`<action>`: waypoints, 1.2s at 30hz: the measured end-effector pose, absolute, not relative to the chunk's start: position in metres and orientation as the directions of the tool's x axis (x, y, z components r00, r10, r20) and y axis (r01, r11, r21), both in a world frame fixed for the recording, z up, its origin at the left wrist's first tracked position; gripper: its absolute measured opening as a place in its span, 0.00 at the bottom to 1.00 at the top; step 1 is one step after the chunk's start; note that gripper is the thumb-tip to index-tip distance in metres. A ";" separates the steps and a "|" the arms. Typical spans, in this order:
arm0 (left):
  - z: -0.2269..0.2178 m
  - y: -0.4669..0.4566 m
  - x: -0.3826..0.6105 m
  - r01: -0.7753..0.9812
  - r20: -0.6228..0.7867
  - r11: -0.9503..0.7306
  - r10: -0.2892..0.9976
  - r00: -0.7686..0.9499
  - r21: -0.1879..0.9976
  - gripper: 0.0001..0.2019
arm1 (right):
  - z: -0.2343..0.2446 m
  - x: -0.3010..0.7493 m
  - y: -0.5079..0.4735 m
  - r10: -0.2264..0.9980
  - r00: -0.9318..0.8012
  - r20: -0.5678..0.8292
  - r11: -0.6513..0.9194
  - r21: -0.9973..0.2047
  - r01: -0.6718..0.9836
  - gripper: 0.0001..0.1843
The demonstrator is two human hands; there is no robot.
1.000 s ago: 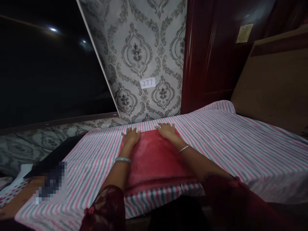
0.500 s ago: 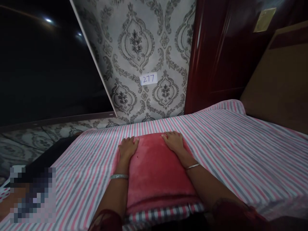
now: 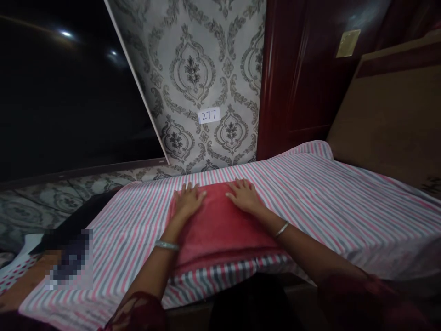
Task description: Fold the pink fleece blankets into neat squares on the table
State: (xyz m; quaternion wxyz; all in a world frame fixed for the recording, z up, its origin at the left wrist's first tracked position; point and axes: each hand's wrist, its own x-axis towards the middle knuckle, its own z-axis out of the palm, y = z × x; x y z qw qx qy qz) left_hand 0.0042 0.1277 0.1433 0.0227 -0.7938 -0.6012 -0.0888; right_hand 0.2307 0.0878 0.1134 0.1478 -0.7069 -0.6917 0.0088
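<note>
Pressing flat on the far end of the folded red cloth (image 3: 217, 230) lying on the striped sheet (image 3: 344, 202) close to its near edge, in line with the 277 label (image 3: 209, 115) on the wall, left hand (image 3: 188, 201) at the far left corner and right hand (image 3: 244, 196) toward the right one, both grips spread wide and pinching nothing. Probably best bearing down evenly through both palms and stroking outward, minding the 2 far corners so the layers are not skewing.

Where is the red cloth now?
Head view, centre: the red cloth lies on the striped sheet, the left hand and right hand flat on its far end.
</note>
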 end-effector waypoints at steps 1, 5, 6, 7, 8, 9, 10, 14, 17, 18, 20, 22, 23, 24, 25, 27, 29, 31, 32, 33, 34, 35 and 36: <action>0.139 0.113 0.007 0.939 0.174 -0.341 0.929 0.328 0.053 0.33 | 0.110 0.230 0.077 0.978 0.003 0.208 0.041 -0.208 0.977 0.34; 0.107 0.070 0.010 0.908 0.114 -0.419 0.903 0.414 0.022 0.34 | 0.087 0.225 0.043 0.979 -0.049 0.196 0.087 -0.194 0.977 0.35; 0.098 0.066 0.010 0.912 0.108 -0.410 0.907 0.406 0.013 0.34 | 0.081 0.225 0.039 0.980 -0.040 0.196 0.079 -0.193 0.978 0.35; 0.089 0.064 0.009 0.915 0.113 -0.403 0.910 0.400 0.001 0.34 | 0.077 0.225 0.037 0.978 -0.030 0.205 0.069 -0.190 0.979 0.35; 0.083 0.065 0.008 0.915 0.124 -0.403 0.908 0.401 -0.011 0.34 | 0.074 0.224 0.036 0.976 -0.021 0.217 0.063 -0.184 0.981 0.35; 0.077 0.067 0.008 0.913 0.134 -0.408 0.904 0.407 -0.021 0.34 | 0.072 0.224 0.036 0.974 -0.016 0.228 0.058 -0.179 0.982 0.35; 0.074 0.069 0.007 0.911 0.139 -0.412 0.901 0.412 -0.026 0.34 | 0.071 0.224 0.036 0.973 -0.012 0.233 0.054 -0.174 0.983 0.35; 0.079 0.076 0.008 0.906 0.132 -0.423 0.898 0.420 -0.008 0.33 | 0.075 0.224 0.040 0.976 -0.022 0.217 0.059 -0.164 0.985 0.35; 0.095 0.071 0.001 0.892 0.076 -0.451 0.891 0.448 0.028 0.34 | 0.082 0.230 0.038 0.981 -0.056 0.184 0.087 -0.167 0.982 0.34; 0.100 0.067 -0.004 0.884 0.058 -0.466 0.884 0.464 0.033 0.33 | 0.084 0.234 0.036 0.983 -0.074 0.171 0.104 -0.172 0.980 0.34; 0.105 0.057 -0.023 0.873 0.060 -0.488 0.872 0.486 0.026 0.32 | 0.082 0.247 0.025 0.983 -0.098 0.158 0.129 -0.196 0.972 0.32; 0.102 0.043 -0.049 0.873 0.127 -0.488 0.867 0.482 0.021 0.29 | 0.071 0.265 0.006 0.973 -0.114 0.199 0.161 -0.240 0.957 0.30; 0.097 0.036 -0.063 0.875 0.179 -0.483 0.864 0.471 0.033 0.28 | 0.062 0.274 -0.006 0.961 -0.127 0.244 0.193 -0.269 0.944 0.30; 0.091 0.030 -0.077 0.870 0.234 -0.490 0.854 0.466 0.056 0.27 | 0.053 0.283 -0.019 0.940 -0.150 0.305 0.244 -0.297 0.923 0.29; 0.084 0.023 -0.089 0.859 0.285 -0.504 0.839 0.464 0.086 0.27 | 0.043 0.291 -0.032 0.913 -0.177 0.368 0.304 -0.321 0.897 0.29; 0.070 0.014 -0.107 0.825 0.374 -0.541 0.808 0.456 0.164 0.28 | 0.025 0.304 -0.056 0.868 -0.195 0.458 0.382 -0.362 0.851 0.30; 0.059 0.008 -0.116 0.794 0.424 -0.548 0.805 0.415 0.263 0.29 | 0.012 0.311 -0.073 0.856 -0.182 0.485 0.397 -0.390 0.830 0.32; 0.053 0.005 -0.118 0.781 0.436 -0.507 0.834 0.339 0.364 0.31 | 0.007 0.313 -0.080 0.866 -0.161 0.474 0.376 -0.402 0.835 0.35; 0.052 0.004 -0.117 0.778 0.428 -0.478 0.853 0.299 0.409 0.31 | 0.006 0.314 -0.081 0.872 -0.151 0.465 0.361 -0.402 0.841 0.35; 0.051 0.003 -0.117 0.772 0.419 -0.451 0.869 0.265 0.448 0.32 | 0.006 0.314 -0.081 0.877 -0.144 0.459 0.349 -0.399 0.848 0.35; 0.050 0.002 -0.116 0.763 0.410 -0.433 0.880 0.241 0.481 0.32 | 0.006 0.314 -0.079 0.878 -0.143 0.458 0.343 -0.391 0.854 0.34; 0.050 0.001 -0.116 0.751 0.406 -0.424 0.885 0.225 0.506 0.33 | 0.007 0.314 -0.078 0.875 -0.145 0.462 0.343 -0.382 0.858 0.34; 0.049 0.000 -0.117 0.741 0.410 -0.423 0.886 0.216 0.522 0.34 | 0.007 0.315 -0.077 0.869 -0.151 0.471 0.350 -0.371 0.860 0.34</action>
